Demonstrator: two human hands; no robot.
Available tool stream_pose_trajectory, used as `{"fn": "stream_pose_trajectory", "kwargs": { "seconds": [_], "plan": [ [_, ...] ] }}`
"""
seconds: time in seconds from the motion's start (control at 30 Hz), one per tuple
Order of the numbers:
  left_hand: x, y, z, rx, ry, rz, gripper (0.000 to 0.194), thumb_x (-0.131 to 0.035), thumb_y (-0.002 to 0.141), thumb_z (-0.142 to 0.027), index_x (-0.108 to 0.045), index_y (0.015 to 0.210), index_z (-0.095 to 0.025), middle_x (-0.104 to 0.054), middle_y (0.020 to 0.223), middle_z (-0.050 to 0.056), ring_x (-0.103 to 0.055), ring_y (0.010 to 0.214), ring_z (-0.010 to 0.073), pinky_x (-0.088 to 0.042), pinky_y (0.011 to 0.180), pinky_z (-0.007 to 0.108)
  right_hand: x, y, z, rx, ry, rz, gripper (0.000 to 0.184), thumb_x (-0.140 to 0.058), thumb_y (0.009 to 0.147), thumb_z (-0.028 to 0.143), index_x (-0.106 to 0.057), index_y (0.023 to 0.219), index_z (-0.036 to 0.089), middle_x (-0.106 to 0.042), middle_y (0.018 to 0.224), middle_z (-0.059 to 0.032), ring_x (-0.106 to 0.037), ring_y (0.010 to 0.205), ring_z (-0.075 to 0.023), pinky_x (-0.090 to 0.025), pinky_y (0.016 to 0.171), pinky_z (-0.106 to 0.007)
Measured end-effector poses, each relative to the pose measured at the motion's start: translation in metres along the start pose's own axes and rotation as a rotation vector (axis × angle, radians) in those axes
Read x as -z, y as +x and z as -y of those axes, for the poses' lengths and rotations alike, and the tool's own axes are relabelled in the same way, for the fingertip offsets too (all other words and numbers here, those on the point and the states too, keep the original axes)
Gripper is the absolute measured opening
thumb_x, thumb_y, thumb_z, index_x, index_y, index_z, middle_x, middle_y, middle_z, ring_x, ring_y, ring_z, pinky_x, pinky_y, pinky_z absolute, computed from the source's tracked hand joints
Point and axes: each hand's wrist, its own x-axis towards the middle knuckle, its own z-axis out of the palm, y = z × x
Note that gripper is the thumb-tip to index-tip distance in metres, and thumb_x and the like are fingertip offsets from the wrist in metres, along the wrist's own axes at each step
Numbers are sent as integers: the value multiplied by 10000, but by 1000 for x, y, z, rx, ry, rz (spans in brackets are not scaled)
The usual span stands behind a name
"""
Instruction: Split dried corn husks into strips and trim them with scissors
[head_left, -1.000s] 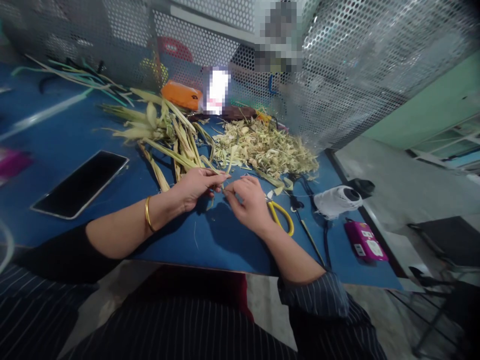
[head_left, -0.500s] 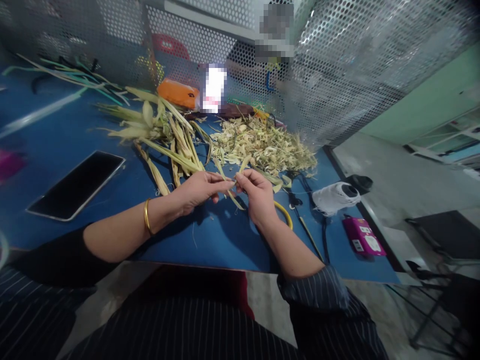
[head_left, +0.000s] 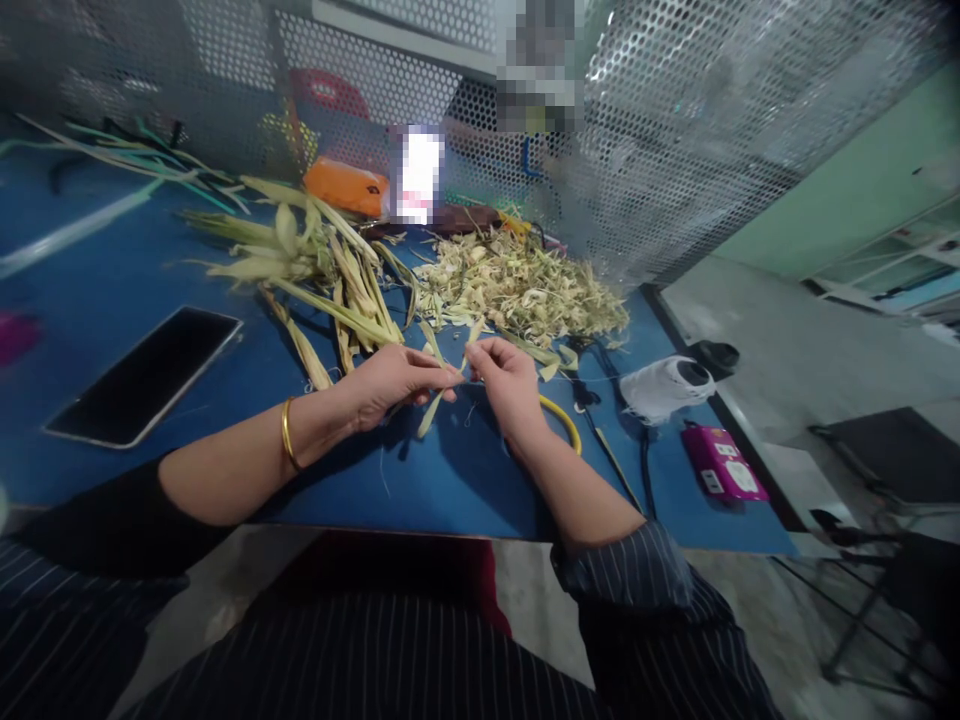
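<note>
Strips of dried corn husk [head_left: 430, 415] cross between my two hands above the blue table. My left hand [head_left: 401, 383] is closed, pinching the husk strips between thumb and fingers. Close beside it, my right hand [head_left: 504, 378] pinches a pale strip end with thumb and forefinger. A thin white thread runs from near my fingers to the spool of white thread [head_left: 667, 388] on the right. Beyond my hands lie a bundle of long husks [head_left: 360, 290] and a heap of shredded husk scraps [head_left: 525, 285]. My fingers hide where the strips meet.
A dark-screened phone [head_left: 146, 375] lies at the left. On the right are a purple packet [head_left: 724, 462], a yellow ring [head_left: 564, 420] and dark, thin tools. An orange packet [head_left: 345, 187] and a lit screen [head_left: 418, 175] stand by the perforated metal screen [head_left: 675, 130] behind.
The lower husk end has swung from the right to the left beneath my fingers. My hands stay close together. The whole view has shifted slightly.
</note>
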Motion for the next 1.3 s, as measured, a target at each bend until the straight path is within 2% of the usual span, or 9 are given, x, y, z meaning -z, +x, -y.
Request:
{"fn": "stream_pose_trajectory", "kwargs": {
  "seconds": [0.1,0.2,0.37,0.57,0.83,0.93,1.03,1.13,1.3],
  "plan": [
    [-1,0,0,-14,24,-8,202,-780,665,-315,-770,721,-121,-702,698,91,-425,499,78,-335,451,215,11,0,9,308,-320,-214,264,-682,799,433,-632,908,197,-616,878,-54,-565,824,-189,-452,792,-356],
    [-3,-2,0,-27,92,2,197,-765,680,-319,-754,663,-123,-695,679,88,-422,480,73,-342,460,221,13,-4,20,523,-483,-97,210,-672,824,397,-671,945,226,-647,1083,-89,-571,1048,-240,-393,975,-436],
    [-5,-5,2,-65,179,91,245,-715,731,-345,-743,617,-131,-649,583,53,-423,455,73,-362,487,227,5,-8,20,288,-279,250,199,-621,858,288,-617,677,206,-685,749,29,-618,761,-145,-335,1042,-429],
    [-5,-5,3,-86,303,167,259,-701,744,-365,-763,644,-134,-585,488,26,-431,443,82,-329,464,223,0,-11,15,160,-146,75,236,-650,805,305,-581,607,197,-609,664,10,-552,687,-143,-433,707,-296],
    [-4,-6,1,-64,49,105,302,-721,760,-439,-771,767,-141,-733,791,80,-498,526,67,-393,530,217,10,0,10,363,-216,-124,181,-598,873,374,-678,947,229,-687,1027,-57,-608,1010,-200,-449,927,-373],
    [-2,-5,-2,-7,-57,36,380,-649,820,-497,-762,876,-139,-747,871,100,-528,534,66,-371,514,213,18,8,7,180,-38,-292,358,-637,829,468,-640,1095,229,-653,1066,-72,-614,952,-187,-482,869,-353],
    [-1,-5,-4,5,-61,32,380,-627,840,-489,-749,871,-130,-750,879,109,-542,529,67,-356,504,211,18,8,10,-140,203,-19,367,-647,796,538,-676,926,196,-599,768,-3,-530,607,-98,-460,628,-260],
    [-1,-5,-3,-45,12,56,302,-709,777,-431,-745,784,-132,-752,853,101,-537,524,71,-352,493,211,12,0,17,-198,298,243,297,-695,775,476,-674,772,179,-522,613,39,-443,530,-70,-397,560,-228],
    [-6,-5,2,-54,105,96,230,-737,742,-371,-760,708,-145,-738,735,82,-551,511,86,-399,517,222,-1,-5,13,-100,265,135,292,-704,767,384,-558,608,186,-482,525,58,-406,486,-68,-353,512,-227]
  ]
}}
